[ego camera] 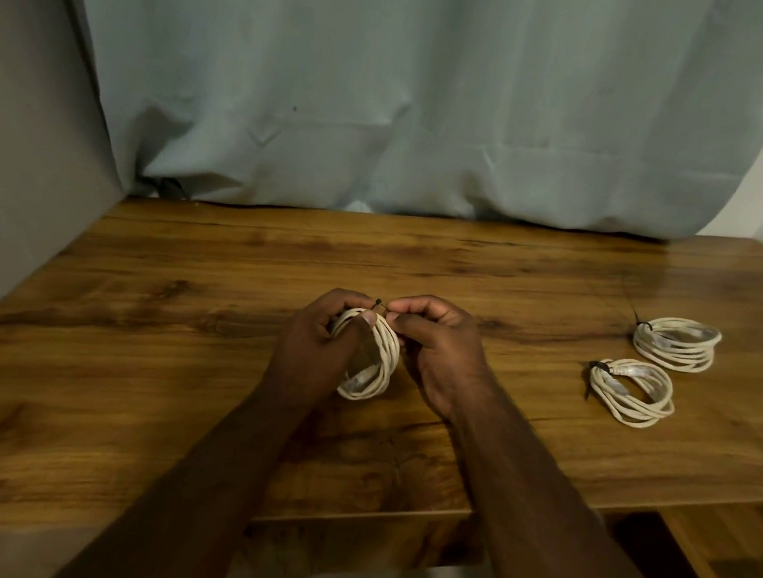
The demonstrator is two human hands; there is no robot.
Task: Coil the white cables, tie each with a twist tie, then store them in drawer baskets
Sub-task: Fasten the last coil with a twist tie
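Note:
A coiled white cable (374, 363) stands upright between my hands over the middle of the wooden table (179, 314). My left hand (318, 334) grips the coil's top left side, thumb laid across the strands. My right hand (435, 341) pinches a thin black twist tie (380, 304) at the top of the coil. On the right of the table lie two more coiled white cables, a near one (631, 392) and a far one (675, 344), each bound with a black tie.
A pale blue curtain (413, 104) hangs behind the table's far edge. A grey wall (17, 156) borders the left side. A lower wooden surface (728, 551) sits at the right front, below the table's edge.

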